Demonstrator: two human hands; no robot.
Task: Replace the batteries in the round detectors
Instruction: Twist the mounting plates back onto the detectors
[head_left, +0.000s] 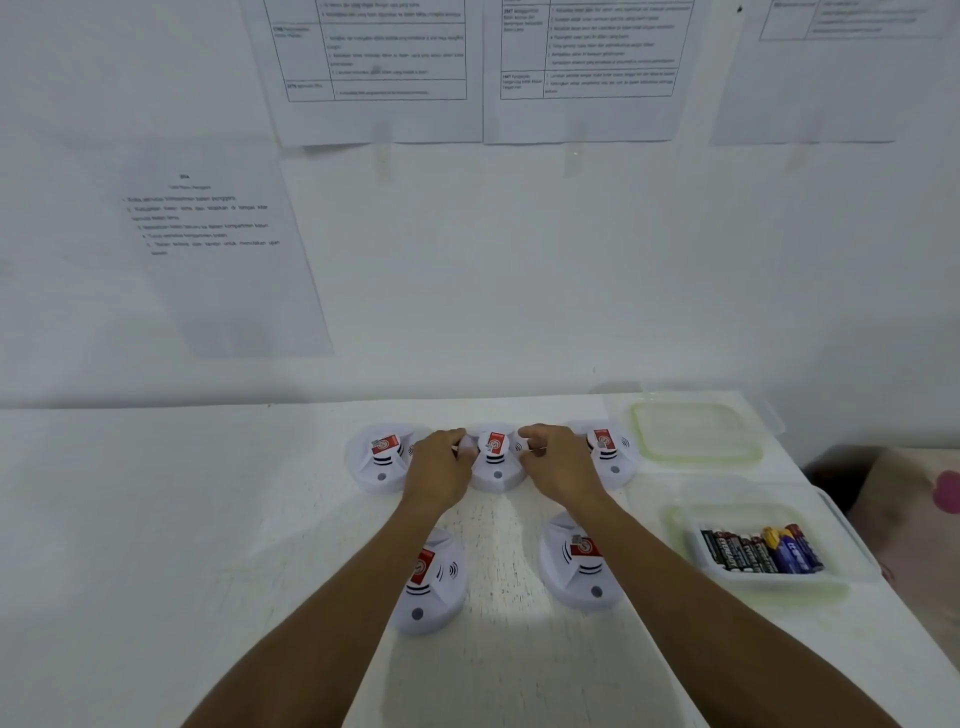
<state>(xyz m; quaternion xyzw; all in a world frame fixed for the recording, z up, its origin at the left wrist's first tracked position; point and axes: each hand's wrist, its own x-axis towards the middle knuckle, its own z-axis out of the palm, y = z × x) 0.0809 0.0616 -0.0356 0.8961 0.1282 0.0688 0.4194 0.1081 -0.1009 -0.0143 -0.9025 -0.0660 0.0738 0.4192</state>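
Several round white detectors with red labels lie on the white table. Three form a back row: a left detector (376, 460), a middle detector (494, 462) and a right detector (609, 452). Two more sit nearer me, one on the left (428, 584) and one on the right (579, 564). My left hand (439, 470) grips the middle detector's left side. My right hand (558, 460) grips its right side. The detector rests on the table between my fingers. A clear tub of batteries (761, 551) stands at the right.
A clear lid or shallow tub (696, 431) lies at the back right. Printed sheets (374, 67) hang on the white wall behind the table (156, 519). The table's right edge runs past the battery tub, with dark and pink things (914, 499) beyond it.
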